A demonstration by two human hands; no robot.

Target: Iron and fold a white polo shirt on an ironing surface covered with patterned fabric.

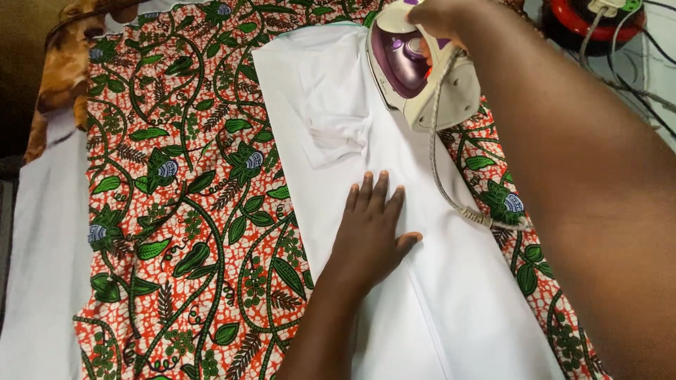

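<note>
While the head camera looked straight down, a white garment (422, 281) lay spread lengthwise over a patterned cloth (183, 211) printed in red with green leaves, vines and small blue flowers. The left hand (373, 225) rested flat on the white garment near its middle, palm down, fingers stretched and slightly spread toward the far end, the thumb out to the right; it grasped nothing and simply pressed on the fabric. Just beyond its fingertips a folded flap (334, 137) of the garment showed creases. The right hand (440, 17) was closed around the handle of a steam iron (415, 70), cream with a purple translucent body, at the top of the view. The iron stood on the far part of the white garment, its nose pointing away from the person and its heel near the garment's right edge. A braided grey cord (443, 169) ran down from the iron's heel, crossed the garment's right side and passed under the right forearm. A pale plain sheet (42, 246) lay beneath the patterned cloth on the left. In the top right corner sat a red and black cable reel (595, 24) with plugs and dark wires leading off it.
</note>
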